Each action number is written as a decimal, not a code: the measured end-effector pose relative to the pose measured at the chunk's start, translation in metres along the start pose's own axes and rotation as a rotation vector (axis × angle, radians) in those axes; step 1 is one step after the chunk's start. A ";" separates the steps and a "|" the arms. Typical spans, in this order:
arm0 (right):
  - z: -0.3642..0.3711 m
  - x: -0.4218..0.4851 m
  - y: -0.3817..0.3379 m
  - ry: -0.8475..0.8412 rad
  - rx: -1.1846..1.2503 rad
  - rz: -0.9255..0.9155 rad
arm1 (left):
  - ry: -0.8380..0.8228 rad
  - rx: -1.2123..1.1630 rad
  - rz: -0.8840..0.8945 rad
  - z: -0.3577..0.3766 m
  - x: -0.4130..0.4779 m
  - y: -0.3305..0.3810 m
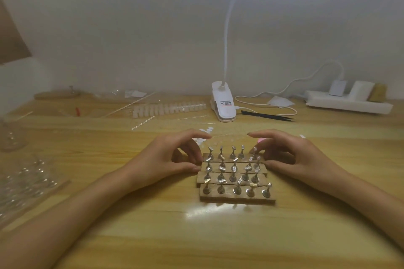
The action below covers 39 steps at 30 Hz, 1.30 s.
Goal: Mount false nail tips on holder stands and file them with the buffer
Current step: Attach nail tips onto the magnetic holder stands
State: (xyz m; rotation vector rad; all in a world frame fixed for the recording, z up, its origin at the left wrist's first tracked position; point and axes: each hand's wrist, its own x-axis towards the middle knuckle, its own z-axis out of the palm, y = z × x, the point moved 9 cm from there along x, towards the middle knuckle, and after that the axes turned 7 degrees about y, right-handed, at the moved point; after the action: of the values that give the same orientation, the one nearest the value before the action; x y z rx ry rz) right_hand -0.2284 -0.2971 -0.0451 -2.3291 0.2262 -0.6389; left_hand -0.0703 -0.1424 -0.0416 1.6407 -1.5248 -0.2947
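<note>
Nearest to us, at the bottom of the view, is a pale wooden tabletop (pixel 196 236). Our left forearm (pixel 87 203) comes in from seven o'clock and our right forearm (pixel 360 199) from five o'clock, both reaching toward the centre. There, four narrow wooden bases (pixel 236 197) lie side by side as one block, each carrying five small metal holder stands (pixel 232 153) that stand upright. We see no nail on any stand. The left hand (pixel 172 157) meets the block at its nine o'clock end. Its grip is curled and partly closed, with the thumb against the end of the second base and the fingertips on the rear base. The right hand (pixel 293 157) mirrors it at three o'clock, thumb on the block's end and curled fingertips by the rear right stand. We cannot tell whether it pinches that stand or only touches it. A small pink object (pixel 261 140) shows behind the right fingers. It may be the buffer, but too little of it shows to be sure. The nail tips (pixel 168 108) lie in a long pale row at eleven o'clock from the block, well apart from it. Small white dots (pixel 206 130) sit just behind the left fingers. A white clip lamp (pixel 223 102) stands at twelve o'clock, a power strip (pixel 347 102) at two o'clock, and clear plastic bags (pixel 24 183) at nine o'clock. We judge this to be the setting-up step, squaring the bases together before any mounting. The next move calls for freeing one hand, fetching a single tip in a light pinch, and pressing it onto a stand's head while the other hand steadies the block.
</note>
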 end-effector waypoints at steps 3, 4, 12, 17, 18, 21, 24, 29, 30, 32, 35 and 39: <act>-0.001 0.001 0.000 -0.060 0.033 0.004 | -0.041 -0.003 -0.031 -0.006 0.000 -0.003; -0.003 0.003 0.001 -0.072 0.038 0.016 | -0.062 -0.017 -0.046 -0.007 0.000 -0.003; -0.012 -0.016 -0.008 -0.482 0.191 0.173 | -0.159 -0.022 0.032 0.003 -0.007 0.005; 0.006 -0.031 -0.016 -0.437 0.110 0.140 | -0.140 -0.033 0.063 0.005 -0.008 0.006; 0.007 -0.033 -0.018 -0.398 0.091 0.133 | -0.139 -0.036 0.064 0.006 -0.008 0.006; 0.008 -0.035 -0.021 -0.283 0.054 0.111 | -0.133 -0.039 0.063 0.005 -0.008 0.007; 0.006 -0.036 -0.026 -0.141 0.006 0.082 | -0.154 -0.023 0.075 0.006 -0.009 0.009; 0.006 -0.045 -0.033 -0.009 -0.020 0.055 | -0.169 0.035 0.068 0.008 -0.010 0.003; 0.005 -0.046 -0.033 0.002 -0.020 0.060 | -0.171 0.047 0.073 0.008 -0.010 0.003; 0.005 -0.046 -0.034 0.009 -0.026 0.068 | -0.178 0.054 0.081 0.008 -0.010 0.002; 0.002 -0.045 -0.035 0.011 -0.049 0.068 | -0.185 0.060 0.078 0.008 -0.010 0.001; -0.004 -0.047 -0.032 0.010 -0.075 0.086 | -0.193 0.030 0.069 0.009 -0.010 0.003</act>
State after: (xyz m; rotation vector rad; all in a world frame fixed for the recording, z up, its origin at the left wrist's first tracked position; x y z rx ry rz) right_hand -0.2714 -0.2600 -0.0391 -2.3742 0.3588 -0.6097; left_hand -0.0805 -0.1362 -0.0485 1.6162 -1.7337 -0.4038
